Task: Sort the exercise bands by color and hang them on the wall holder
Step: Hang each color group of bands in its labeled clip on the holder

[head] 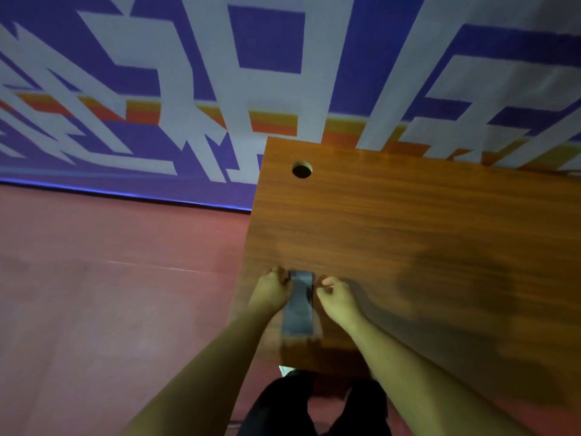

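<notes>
head view | riding on the person's head | facing forward and steeply down | hanging close over the tabletop's [408, 231] left end | taking in floor [94, 294] left, wall [267, 42] beyond

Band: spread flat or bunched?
Spread flat: the band lies as one straight grey strip on the table. The left hand pinches its far corner; whether the right hand holds it, cannot tell.
</notes>
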A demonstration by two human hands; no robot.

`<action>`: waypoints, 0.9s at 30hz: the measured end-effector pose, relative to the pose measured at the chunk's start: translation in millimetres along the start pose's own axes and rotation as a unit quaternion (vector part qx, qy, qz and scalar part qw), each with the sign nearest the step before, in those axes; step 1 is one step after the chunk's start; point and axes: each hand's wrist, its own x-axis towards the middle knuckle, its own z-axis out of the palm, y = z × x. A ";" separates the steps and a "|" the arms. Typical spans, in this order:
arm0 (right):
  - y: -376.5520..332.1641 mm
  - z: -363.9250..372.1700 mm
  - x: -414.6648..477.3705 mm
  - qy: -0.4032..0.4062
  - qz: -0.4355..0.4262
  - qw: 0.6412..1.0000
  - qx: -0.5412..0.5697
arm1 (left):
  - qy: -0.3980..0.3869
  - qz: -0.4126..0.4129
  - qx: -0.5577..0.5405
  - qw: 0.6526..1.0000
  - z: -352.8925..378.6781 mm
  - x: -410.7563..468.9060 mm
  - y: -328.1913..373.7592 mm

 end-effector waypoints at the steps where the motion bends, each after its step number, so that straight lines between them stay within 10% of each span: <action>1: 0.1 3.8 4.6 0.002 0.003 1.000 0.005 | -0.001 -0.002 -0.007 1.000 3.2 2.8 -0.9; 18: -24.7 -26.4 5.4 -0.107 -0.108 0.987 0.051 | 0.071 0.055 -0.180 0.980 -23.4 0.5 1.6; 27: -85.0 -139.4 -32.8 -0.139 -0.239 0.960 -0.042 | -0.140 0.224 -0.250 0.932 -76.8 -12.4 76.2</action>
